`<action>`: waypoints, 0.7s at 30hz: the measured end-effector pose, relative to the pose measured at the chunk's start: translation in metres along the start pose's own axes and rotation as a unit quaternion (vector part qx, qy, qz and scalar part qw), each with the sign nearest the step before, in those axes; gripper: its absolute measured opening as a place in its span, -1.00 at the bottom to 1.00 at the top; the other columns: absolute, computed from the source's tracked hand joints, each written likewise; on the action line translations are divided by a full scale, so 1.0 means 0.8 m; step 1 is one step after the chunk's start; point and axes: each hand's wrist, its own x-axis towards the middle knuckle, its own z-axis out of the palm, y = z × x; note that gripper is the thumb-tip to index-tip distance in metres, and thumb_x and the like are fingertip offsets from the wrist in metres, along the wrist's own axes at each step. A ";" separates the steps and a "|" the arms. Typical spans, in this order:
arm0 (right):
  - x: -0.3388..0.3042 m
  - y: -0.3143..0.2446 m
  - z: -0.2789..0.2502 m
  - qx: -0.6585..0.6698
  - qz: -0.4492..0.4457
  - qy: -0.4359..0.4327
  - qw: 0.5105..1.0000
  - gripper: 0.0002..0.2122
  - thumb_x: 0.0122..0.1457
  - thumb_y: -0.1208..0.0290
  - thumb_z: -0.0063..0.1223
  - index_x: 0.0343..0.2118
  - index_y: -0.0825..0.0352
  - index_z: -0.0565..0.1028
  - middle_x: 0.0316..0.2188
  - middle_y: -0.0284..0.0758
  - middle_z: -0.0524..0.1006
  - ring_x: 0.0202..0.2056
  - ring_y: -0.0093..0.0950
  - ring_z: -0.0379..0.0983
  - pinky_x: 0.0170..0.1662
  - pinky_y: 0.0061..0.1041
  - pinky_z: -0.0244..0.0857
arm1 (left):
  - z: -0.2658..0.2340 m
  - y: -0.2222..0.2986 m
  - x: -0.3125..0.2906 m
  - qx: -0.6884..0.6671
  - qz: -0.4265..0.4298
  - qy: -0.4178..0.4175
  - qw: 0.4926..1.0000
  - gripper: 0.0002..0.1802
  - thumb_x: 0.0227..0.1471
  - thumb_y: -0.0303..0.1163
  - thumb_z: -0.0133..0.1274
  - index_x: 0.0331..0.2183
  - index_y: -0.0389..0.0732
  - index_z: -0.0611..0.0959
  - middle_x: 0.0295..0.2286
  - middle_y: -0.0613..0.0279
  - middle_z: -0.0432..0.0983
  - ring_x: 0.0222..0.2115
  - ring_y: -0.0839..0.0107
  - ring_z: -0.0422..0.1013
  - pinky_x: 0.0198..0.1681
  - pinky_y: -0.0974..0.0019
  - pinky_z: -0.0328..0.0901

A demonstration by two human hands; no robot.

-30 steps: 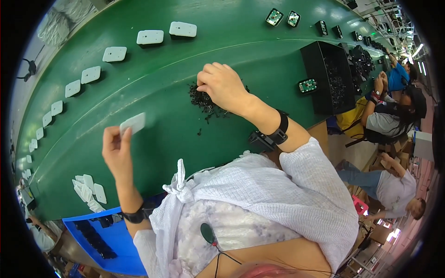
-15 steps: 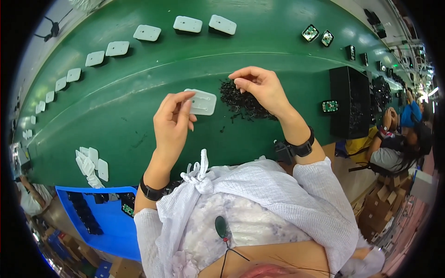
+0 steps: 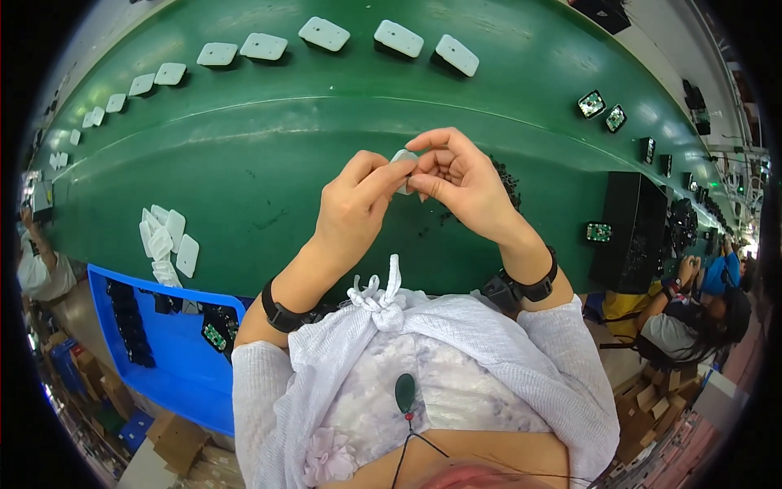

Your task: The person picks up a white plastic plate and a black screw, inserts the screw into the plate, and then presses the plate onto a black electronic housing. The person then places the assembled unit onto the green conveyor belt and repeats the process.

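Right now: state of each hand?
Left hand: closed, pinching the small white plastic piece.
Right hand: fingertips closed on the same piece; anything else held cannot be told.

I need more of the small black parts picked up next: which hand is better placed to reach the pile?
Probably the right hand: the pile of small black parts lies just beside and behind it. The left hand pinches the white plate and sits farther from the pile.

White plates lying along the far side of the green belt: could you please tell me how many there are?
About 12 in the row: three at the top, two left of them, and some seven smaller ones curving down the left rim. Those farthest are too small to be sure of.
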 end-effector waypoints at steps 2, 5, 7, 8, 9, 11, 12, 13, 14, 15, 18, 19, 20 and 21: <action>0.003 0.004 0.007 0.000 0.000 0.001 1.000 -0.69 0.12 0.59 0.06 -0.07 0.39 0.32 -0.42 -0.35 0.46 -0.37 -0.60 0.43 -0.29 -0.65 0.32 | -0.006 -0.002 -0.003 0.052 0.032 0.007 0.998 -0.75 -0.07 -0.70 0.05 -0.28 -0.25 0.60 -0.49 0.21 0.41 -0.60 0.50 0.42 -0.61 0.45 0.28; 0.003 0.008 0.014 -0.103 -0.081 0.042 0.990 -0.77 0.09 0.59 0.10 -0.18 0.40 0.40 -0.42 -0.35 0.47 -0.41 -0.62 0.40 -0.35 -0.65 0.29 | -0.011 0.006 -0.006 -0.105 -0.148 0.035 0.983 -0.87 -0.03 -0.67 0.05 -0.34 -0.32 0.58 -0.49 0.21 0.41 -0.62 0.53 0.42 -0.65 0.50 0.28; 0.003 0.007 0.018 -0.263 -0.164 0.059 0.949 -0.88 0.05 0.59 0.14 -0.33 0.40 0.47 -0.43 -0.36 0.47 -0.44 -0.63 0.37 -0.42 -0.64 0.25 | -0.009 0.003 -0.010 -0.141 -0.164 0.044 0.975 -0.90 -0.01 -0.65 0.05 -0.35 -0.34 0.57 -0.49 0.21 0.41 -0.63 0.54 0.41 -0.67 0.52 0.28; 0.005 0.006 0.022 -0.277 -0.190 0.084 0.938 -0.94 0.02 0.62 0.14 -0.42 0.40 0.49 -0.46 -0.33 0.47 -0.46 -0.55 0.38 -0.46 -0.60 0.24 | -0.009 0.001 -0.011 -0.177 -0.179 0.051 0.966 -0.93 0.01 -0.64 0.04 -0.36 -0.36 0.56 -0.49 0.21 0.41 -0.64 0.56 0.41 -0.69 0.54 0.27; 0.006 0.008 0.023 -0.277 -0.190 0.084 0.938 -0.94 0.02 0.62 0.14 -0.42 0.40 0.49 -0.46 -0.33 0.47 -0.46 -0.55 0.38 -0.46 -0.60 0.24 | -0.009 0.002 -0.012 -0.177 -0.179 0.052 0.966 -0.93 0.01 -0.64 0.04 -0.36 -0.36 0.56 -0.49 0.21 0.41 -0.64 0.56 0.41 -0.69 0.54 0.27; 0.010 0.012 0.022 -0.362 -0.294 0.109 0.878 -0.92 0.00 0.63 0.13 -0.41 0.38 0.49 -0.48 -0.30 0.46 -0.47 -0.45 0.39 -0.47 -0.56 0.25 | -0.009 0.003 -0.014 -0.166 -0.163 0.047 0.971 -0.92 0.01 -0.64 0.04 -0.36 -0.36 0.56 -0.48 0.21 0.41 -0.63 0.56 0.40 -0.69 0.55 0.27; 0.012 0.011 0.022 -0.361 -0.294 0.108 0.879 -0.92 0.00 0.63 0.13 -0.41 0.38 0.49 -0.48 -0.30 0.46 -0.47 -0.45 0.39 -0.47 -0.56 0.25 | -0.010 0.002 -0.014 -0.165 -0.164 0.048 0.971 -0.92 0.01 -0.64 0.04 -0.36 -0.36 0.56 -0.48 0.21 0.41 -0.63 0.56 0.40 -0.69 0.55 0.27; 0.013 0.009 0.022 -0.409 -0.320 0.105 0.848 -0.90 -0.02 0.62 0.14 -0.42 0.37 0.49 -0.48 -0.29 0.46 -0.47 -0.43 0.39 -0.48 -0.55 0.25 | -0.010 0.001 -0.015 -0.154 -0.155 0.044 0.975 -0.91 0.02 -0.64 0.03 -0.34 -0.36 0.56 -0.48 0.22 0.40 -0.63 0.56 0.41 -0.69 0.55 0.28; 0.014 0.007 0.021 -0.456 -0.345 0.102 0.814 -0.89 -0.04 0.62 0.15 -0.42 0.37 0.48 -0.49 -0.29 0.45 -0.47 -0.40 0.38 -0.50 -0.53 0.24 | -0.010 0.000 -0.016 -0.143 -0.146 0.040 0.978 -0.90 0.02 -0.65 0.02 -0.33 -0.36 0.55 -0.47 0.23 0.40 -0.62 0.56 0.41 -0.68 0.54 0.29; 0.015 0.006 0.021 -0.456 -0.345 0.101 0.814 -0.89 -0.04 0.62 0.15 -0.42 0.37 0.48 -0.49 -0.29 0.45 -0.47 -0.40 0.38 -0.50 -0.53 0.24 | -0.009 0.002 -0.016 -0.143 -0.147 0.040 0.978 -0.90 0.02 -0.65 0.02 -0.33 -0.36 0.55 -0.47 0.23 0.40 -0.62 0.56 0.41 -0.68 0.54 0.29; 0.016 0.007 0.022 -0.479 -0.372 0.104 0.788 -0.88 -0.07 0.60 0.18 -0.45 0.35 0.47 -0.54 -0.32 0.43 -0.51 -0.43 0.37 -0.53 -0.52 0.22 | -0.006 0.006 -0.015 -0.236 -0.223 0.083 0.942 -0.86 0.05 -0.65 -0.02 -0.27 -0.38 0.51 -0.47 0.25 0.39 -0.58 0.52 0.43 -0.58 0.51 0.37; 0.014 0.010 0.023 -0.446 -0.336 0.115 0.822 -0.88 -0.08 0.59 0.18 -0.46 0.34 0.46 -0.56 -0.33 0.43 -0.54 -0.44 0.35 -0.54 -0.51 0.22 | -0.007 0.004 -0.015 -0.269 -0.230 0.091 0.931 -0.82 0.06 -0.65 -0.03 -0.23 -0.39 0.48 -0.46 0.24 0.40 -0.55 0.49 0.45 -0.51 0.48 0.40; 0.013 0.012 0.024 -0.412 -0.298 0.124 0.852 -0.88 -0.10 0.59 0.18 -0.48 0.33 0.45 -0.58 -0.34 0.42 -0.57 -0.45 0.34 -0.54 -0.51 0.21 | -0.007 0.002 -0.015 -0.301 -0.237 0.100 0.918 -0.79 0.07 -0.65 -0.05 -0.19 -0.40 0.44 -0.44 0.22 0.42 -0.52 0.46 0.47 -0.44 0.45 0.43; 0.013 0.012 0.025 -0.411 -0.299 0.121 0.853 -0.88 -0.10 0.59 0.18 -0.48 0.33 0.45 -0.58 -0.34 0.42 -0.57 -0.45 0.34 -0.54 -0.51 0.21 | -0.008 -0.002 -0.016 -0.300 -0.238 0.104 0.918 -0.79 0.07 -0.65 -0.05 -0.19 -0.40 0.44 -0.44 0.22 0.42 -0.52 0.46 0.47 -0.44 0.45 0.43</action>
